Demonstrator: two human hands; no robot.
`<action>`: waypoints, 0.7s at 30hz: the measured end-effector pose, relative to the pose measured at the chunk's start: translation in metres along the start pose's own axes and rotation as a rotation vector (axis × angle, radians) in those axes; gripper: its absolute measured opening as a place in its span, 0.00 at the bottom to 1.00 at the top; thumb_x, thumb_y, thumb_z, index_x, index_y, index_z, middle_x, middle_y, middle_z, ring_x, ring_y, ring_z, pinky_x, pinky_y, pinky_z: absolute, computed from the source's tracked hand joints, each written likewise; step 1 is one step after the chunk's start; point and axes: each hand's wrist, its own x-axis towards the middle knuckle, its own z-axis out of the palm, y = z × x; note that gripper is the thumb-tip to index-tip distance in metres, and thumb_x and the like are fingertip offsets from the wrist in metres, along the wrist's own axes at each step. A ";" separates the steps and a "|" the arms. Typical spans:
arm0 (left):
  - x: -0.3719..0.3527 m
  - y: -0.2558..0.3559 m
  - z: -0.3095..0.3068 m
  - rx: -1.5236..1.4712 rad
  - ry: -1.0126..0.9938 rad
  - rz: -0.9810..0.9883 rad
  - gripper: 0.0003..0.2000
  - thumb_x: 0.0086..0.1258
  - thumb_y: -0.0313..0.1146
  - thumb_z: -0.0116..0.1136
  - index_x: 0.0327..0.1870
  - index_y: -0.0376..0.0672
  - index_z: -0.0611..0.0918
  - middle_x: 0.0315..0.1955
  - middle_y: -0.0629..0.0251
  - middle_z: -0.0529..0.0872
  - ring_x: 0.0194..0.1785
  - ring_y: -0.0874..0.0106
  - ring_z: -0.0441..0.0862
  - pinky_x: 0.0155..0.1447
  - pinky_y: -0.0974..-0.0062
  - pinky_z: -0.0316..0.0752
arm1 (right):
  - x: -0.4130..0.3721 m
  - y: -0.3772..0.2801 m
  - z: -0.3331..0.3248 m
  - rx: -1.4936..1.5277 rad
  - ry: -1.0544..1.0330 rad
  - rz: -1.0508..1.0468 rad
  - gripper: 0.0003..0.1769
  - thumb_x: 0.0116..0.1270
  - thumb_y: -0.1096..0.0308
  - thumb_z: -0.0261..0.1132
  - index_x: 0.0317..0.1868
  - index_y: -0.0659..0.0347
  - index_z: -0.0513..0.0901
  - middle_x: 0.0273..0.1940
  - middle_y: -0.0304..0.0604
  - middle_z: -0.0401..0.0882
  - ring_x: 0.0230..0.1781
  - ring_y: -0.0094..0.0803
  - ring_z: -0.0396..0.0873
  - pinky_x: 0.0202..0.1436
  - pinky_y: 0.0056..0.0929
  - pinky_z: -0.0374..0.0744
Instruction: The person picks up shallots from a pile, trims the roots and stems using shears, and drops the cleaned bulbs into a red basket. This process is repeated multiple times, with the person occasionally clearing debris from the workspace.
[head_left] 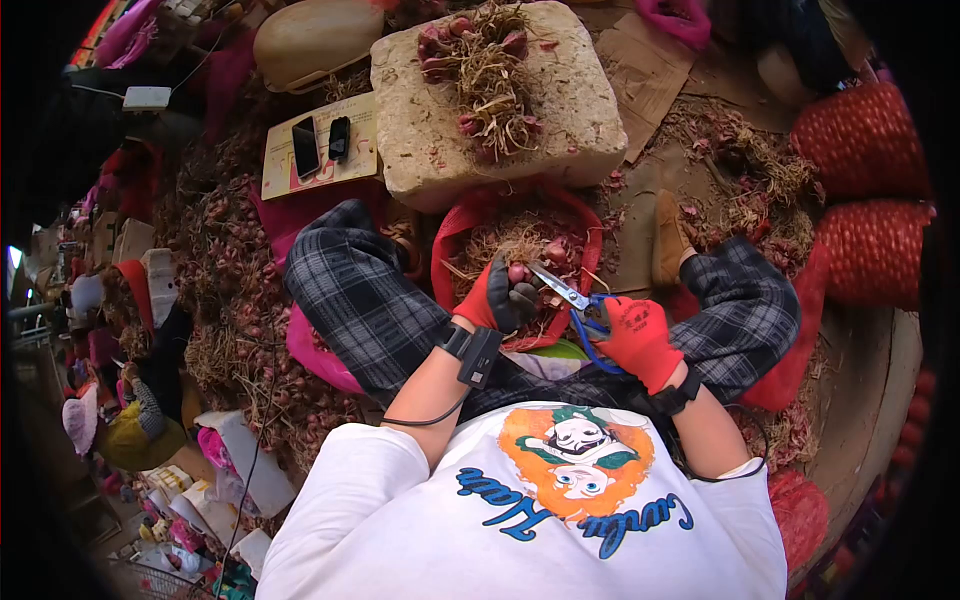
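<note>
My left hand (497,300), in a red and dark grey glove, is closed round a small red onion (517,272) with dry stalks. My right hand (636,338), in a red glove, grips blue-handled scissors (585,318). The scissor blades point up and left, close beside the onion, and look slightly apart. Beneath both hands, between my knees, a red mesh bag (592,240) lies open with onions and dry trimmings inside. Whether the blades touch the stalks is too small to tell.
A foam block (570,100) beyond the bag bears a bunch of onions (495,75). Two phones lie on a board (277,175) to its left. Onions (270,400) are heaped at left; full red sacks (870,245) stand at right. Another person (145,435) is at far left.
</note>
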 end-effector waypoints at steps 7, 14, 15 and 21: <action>0.011 0.012 -0.021 0.059 0.025 0.066 0.23 0.64 0.60 0.50 0.27 0.46 0.73 0.20 0.72 0.71 0.16 0.81 0.65 0.18 0.85 0.63 | 0.011 0.003 0.016 0.279 -0.123 0.078 0.22 0.55 0.46 0.65 0.36 0.57 0.77 0.29 0.47 0.80 0.32 0.44 0.80 0.35 0.39 0.76; 0.003 -0.004 -0.010 0.443 0.212 0.211 0.20 0.68 0.56 0.49 0.26 0.48 0.71 0.18 0.73 0.69 0.15 0.80 0.63 0.17 0.86 0.62 | 0.014 -0.007 0.020 0.167 -0.035 0.033 0.23 0.58 0.44 0.62 0.38 0.58 0.76 0.30 0.47 0.80 0.33 0.44 0.80 0.35 0.39 0.77; 0.005 -0.005 -0.012 0.463 0.215 0.241 0.20 0.68 0.56 0.48 0.26 0.48 0.71 0.18 0.73 0.69 0.15 0.80 0.63 0.17 0.86 0.62 | 0.015 -0.007 0.025 0.145 -0.050 0.031 0.23 0.59 0.44 0.60 0.37 0.58 0.75 0.30 0.46 0.80 0.33 0.43 0.80 0.35 0.39 0.77; 0.011 0.003 -0.023 0.444 0.165 0.272 0.18 0.70 0.55 0.46 0.29 0.50 0.69 0.18 0.73 0.68 0.16 0.80 0.62 0.17 0.86 0.58 | 0.025 -0.010 0.039 0.092 -0.211 0.168 0.25 0.59 0.43 0.61 0.37 0.59 0.76 0.29 0.49 0.81 0.34 0.44 0.81 0.36 0.40 0.77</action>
